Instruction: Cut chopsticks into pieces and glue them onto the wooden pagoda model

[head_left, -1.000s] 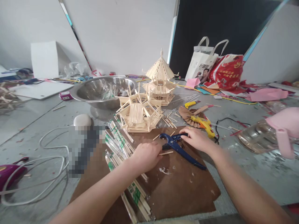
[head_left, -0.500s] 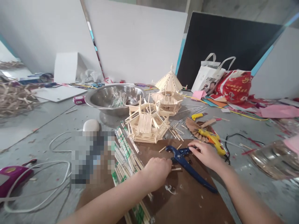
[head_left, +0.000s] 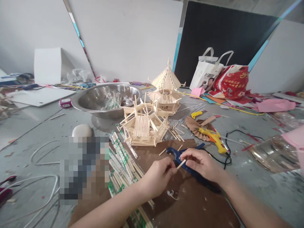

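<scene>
Between the fingertips of my left hand [head_left: 159, 174] is a short wooden stick piece [head_left: 181, 164], slanting up to the right. My right hand [head_left: 203, 164] is close to its far end, fingers curved and thumb apart. Whether they touch the stick I cannot tell. Below my right hand, blue pipe cutters [head_left: 175, 152] lie on the brown board [head_left: 187, 209], partly hidden by the hand. Beyond stands a roofless wooden stick model [head_left: 142, 126], with a pointed-roof stick pavilion [head_left: 167, 79] behind it. Wrapped chopsticks [head_left: 125, 158] lie beside my left forearm.
A steel basin [head_left: 83, 104] with wrapped sticks stands back left. To the right lie a yellow glue gun [head_left: 215, 139] with a black cord, a yellow knife [head_left: 196, 114] and a large clear bottle [head_left: 273, 155]. A white cable [head_left: 55, 190] loops at left.
My right hand has left the cutter handle and moved left toward the stick piece. My left hand has raised the stick piece off the board. The view has shifted slightly right.
</scene>
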`<state>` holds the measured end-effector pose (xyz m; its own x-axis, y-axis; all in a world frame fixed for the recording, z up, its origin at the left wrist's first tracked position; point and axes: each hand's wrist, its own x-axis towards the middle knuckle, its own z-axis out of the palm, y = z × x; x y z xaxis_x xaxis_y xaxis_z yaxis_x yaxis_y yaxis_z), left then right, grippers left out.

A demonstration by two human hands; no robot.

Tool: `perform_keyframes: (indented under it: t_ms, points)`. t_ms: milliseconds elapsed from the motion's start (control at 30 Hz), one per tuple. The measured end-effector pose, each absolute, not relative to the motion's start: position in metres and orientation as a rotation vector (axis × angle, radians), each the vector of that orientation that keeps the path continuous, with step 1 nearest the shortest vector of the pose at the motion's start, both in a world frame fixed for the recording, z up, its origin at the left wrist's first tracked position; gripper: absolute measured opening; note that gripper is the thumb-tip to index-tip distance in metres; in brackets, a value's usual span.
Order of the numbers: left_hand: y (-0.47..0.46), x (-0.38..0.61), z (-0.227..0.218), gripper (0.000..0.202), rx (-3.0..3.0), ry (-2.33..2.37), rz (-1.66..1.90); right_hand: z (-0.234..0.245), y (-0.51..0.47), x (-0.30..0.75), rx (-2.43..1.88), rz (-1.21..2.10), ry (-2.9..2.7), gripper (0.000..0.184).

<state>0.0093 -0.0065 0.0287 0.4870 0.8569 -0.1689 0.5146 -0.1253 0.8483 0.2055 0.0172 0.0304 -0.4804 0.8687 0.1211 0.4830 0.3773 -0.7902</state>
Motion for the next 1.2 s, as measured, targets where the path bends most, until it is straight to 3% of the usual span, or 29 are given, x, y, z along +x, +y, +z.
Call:
perform_keyframes:
  t_ms: [200, 467, 700, 833, 1200]
  points:
    - [-0.002, 0.009, 0.024, 0.017, 1.358, 1.063, 0.558, 0.028, 0.008, 0.191, -1.172, 1.057, -2.043, 0.018]
    - [-0.004, 0.01, 0.026, 0.021, 1.272, 0.981, 0.647, 0.033, 0.013, 0.183, -1.137, 1.117, -1.924, 0.017]
    - [0.01, 0.001, 0.031, 0.031, 0.929, 1.085, 1.138, 0.053, 0.025, 0.17, -1.187, 1.059, -1.926, 0.021]
    - [0.022, -0.008, 0.03, 0.034, 0.759, 1.023, 1.245, 0.052, 0.027, 0.165, -1.16, 0.937, -2.02, 0.021]
    - [0.032, -0.016, 0.028, 0.009, 0.493, 0.677, 1.137, 0.072, 0.048, 0.155, -1.127, 0.732, -2.157, 0.022]
